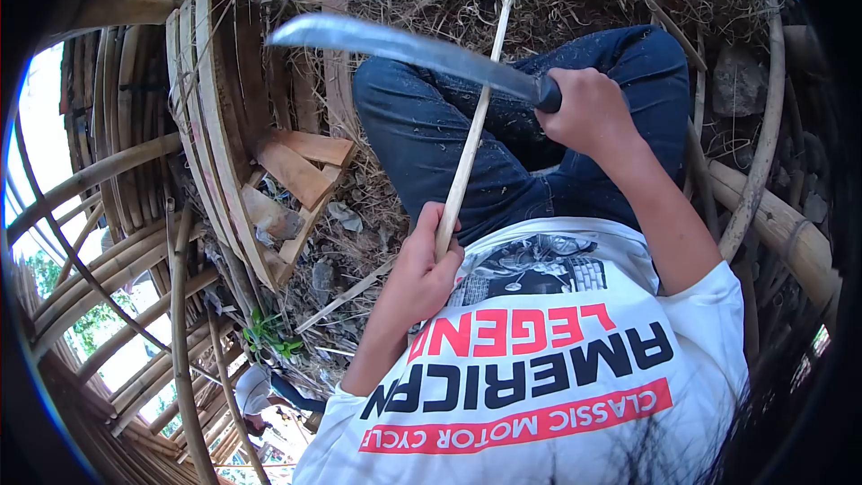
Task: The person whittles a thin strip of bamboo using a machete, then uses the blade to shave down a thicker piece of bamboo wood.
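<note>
My left hand [426, 262] is closed around the near end of a long, pale wooden stick [471, 148], close to my stomach. The stick slants up between my bent legs to the shavings on the ground. A machete [413, 47] is gripped by its dark handle in my right hand [588, 110], over my thigh. Its long, slightly curved blade points left and crosses above the stick in this view. Small pale flecks dot my dark jeans [431, 139].
Shavings [620, 0] cover the ground ahead. To the left lie wooden boards [301, 171] and bamboo poles [108, 171]. A thick bamboo pole [772, 224] and a stone [739, 81] are on the right. Another person [256, 391] appears at the lower left, beyond a green plant [269, 334].
</note>
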Tool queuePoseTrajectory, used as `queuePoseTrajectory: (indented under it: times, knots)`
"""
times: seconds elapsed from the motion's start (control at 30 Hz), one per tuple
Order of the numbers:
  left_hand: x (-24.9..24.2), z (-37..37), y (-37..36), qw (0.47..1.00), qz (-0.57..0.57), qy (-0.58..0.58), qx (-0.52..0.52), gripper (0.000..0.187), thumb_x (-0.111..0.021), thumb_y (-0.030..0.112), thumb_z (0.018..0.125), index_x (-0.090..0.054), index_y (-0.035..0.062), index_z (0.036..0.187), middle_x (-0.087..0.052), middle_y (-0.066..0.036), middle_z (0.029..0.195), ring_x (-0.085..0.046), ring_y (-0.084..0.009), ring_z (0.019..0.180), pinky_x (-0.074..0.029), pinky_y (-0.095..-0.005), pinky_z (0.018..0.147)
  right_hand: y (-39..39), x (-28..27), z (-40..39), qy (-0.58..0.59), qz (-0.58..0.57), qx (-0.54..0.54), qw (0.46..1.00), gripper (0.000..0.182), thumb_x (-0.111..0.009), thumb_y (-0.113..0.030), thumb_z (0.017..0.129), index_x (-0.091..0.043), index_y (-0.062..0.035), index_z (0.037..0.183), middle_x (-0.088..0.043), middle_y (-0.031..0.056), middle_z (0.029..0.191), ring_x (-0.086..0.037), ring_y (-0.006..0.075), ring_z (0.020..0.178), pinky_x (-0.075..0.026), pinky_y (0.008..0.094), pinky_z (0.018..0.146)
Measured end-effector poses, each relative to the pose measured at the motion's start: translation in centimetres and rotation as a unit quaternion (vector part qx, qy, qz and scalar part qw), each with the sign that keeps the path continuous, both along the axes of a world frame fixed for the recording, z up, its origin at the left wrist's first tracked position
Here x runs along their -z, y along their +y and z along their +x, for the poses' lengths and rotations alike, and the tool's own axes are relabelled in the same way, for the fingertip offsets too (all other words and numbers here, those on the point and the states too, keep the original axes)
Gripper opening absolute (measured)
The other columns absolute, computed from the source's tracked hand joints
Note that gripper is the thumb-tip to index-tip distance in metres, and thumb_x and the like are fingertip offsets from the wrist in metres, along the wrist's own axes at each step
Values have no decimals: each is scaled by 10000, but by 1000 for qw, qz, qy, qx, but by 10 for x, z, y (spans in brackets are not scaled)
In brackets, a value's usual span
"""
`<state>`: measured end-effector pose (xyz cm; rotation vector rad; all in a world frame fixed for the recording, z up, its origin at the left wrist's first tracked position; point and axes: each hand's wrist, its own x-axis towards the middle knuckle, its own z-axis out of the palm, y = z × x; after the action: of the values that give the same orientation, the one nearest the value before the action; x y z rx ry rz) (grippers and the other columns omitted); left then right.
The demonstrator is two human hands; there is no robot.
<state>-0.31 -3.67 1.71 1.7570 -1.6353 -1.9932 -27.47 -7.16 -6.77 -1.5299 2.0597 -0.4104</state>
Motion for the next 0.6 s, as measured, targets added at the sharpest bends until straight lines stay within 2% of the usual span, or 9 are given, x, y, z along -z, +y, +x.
queuePoseTrajectory:
  times: [0.03, 0.1, 0.23, 0.3, 0.37, 0.6]
  knots:
    - [1, 2, 0, 1000, -23, -9, 16, 203, -516, -7, 869, -451, 37, 1057, -469, -47, 753, -461, -115, 657, -386, -289, 574, 0, -2, 0, 18, 1, -33, 999, 229, -681, -260, 716, -679, -43, 788, -690, 203, 813, -677, 391, 828, -552, 467, 768]
    - [-8, 5, 1, 1000, -19, -17, 17, 209, -522, -4, 869, -453, 37, 1063, -480, -52, 755, -473, -119, 659, -394, -290, 579, -6, 8, -12, 7, 11, -31, 999, 226, -678, -263, 719, -693, -55, 806, -692, 206, 819, -680, 387, 828, -551, 471, 785]
    - [-8, 9, 7, 999, -11, -23, 19, 224, -539, 8, 873, -455, 34, 1079, -506, -68, 761, -506, -129, 667, -412, -294, 590, -33, 29, -48, 3, 25, 63, 998, 246, -658, -256, 742, -710, -47, 860, -694, 217, 857, -675, 395, 861, -538, 474, 824]
    - [-9, 3, 7, 999, -30, -18, 25, 214, -537, 12, 879, -450, 35, 1073, -499, -64, 754, -501, -129, 667, -410, -296, 585, -41, 27, -50, 29, 44, 48, 997, 251, -653, -247, 743, -706, -35, 867, -694, 218, 859, -670, 399, 881, -536, 470, 825]
    - [-7, 1, 6, 1000, 6, -13, 4, 177, -516, -4, 899, -445, 57, 1049, -449, 18, 812, -408, -51, 713, -349, -206, 609, -40, 17, -43, 50, 14, 61, 997, 254, -655, -243, 737, -701, -31, 870, -692, 217, 865, -669, 398, 888, -535, 472, 825]
    - [-13, -6, 4, 999, -22, -35, 13, 193, -531, -16, 872, -459, 55, 1037, -455, 10, 814, -427, -65, 732, -376, -221, 644, -16, 4, -8, 15, -5, -31, 999, 234, -680, -247, 694, -699, -58, 830, -694, 200, 857, -677, 383, 849, -539, 481, 807]
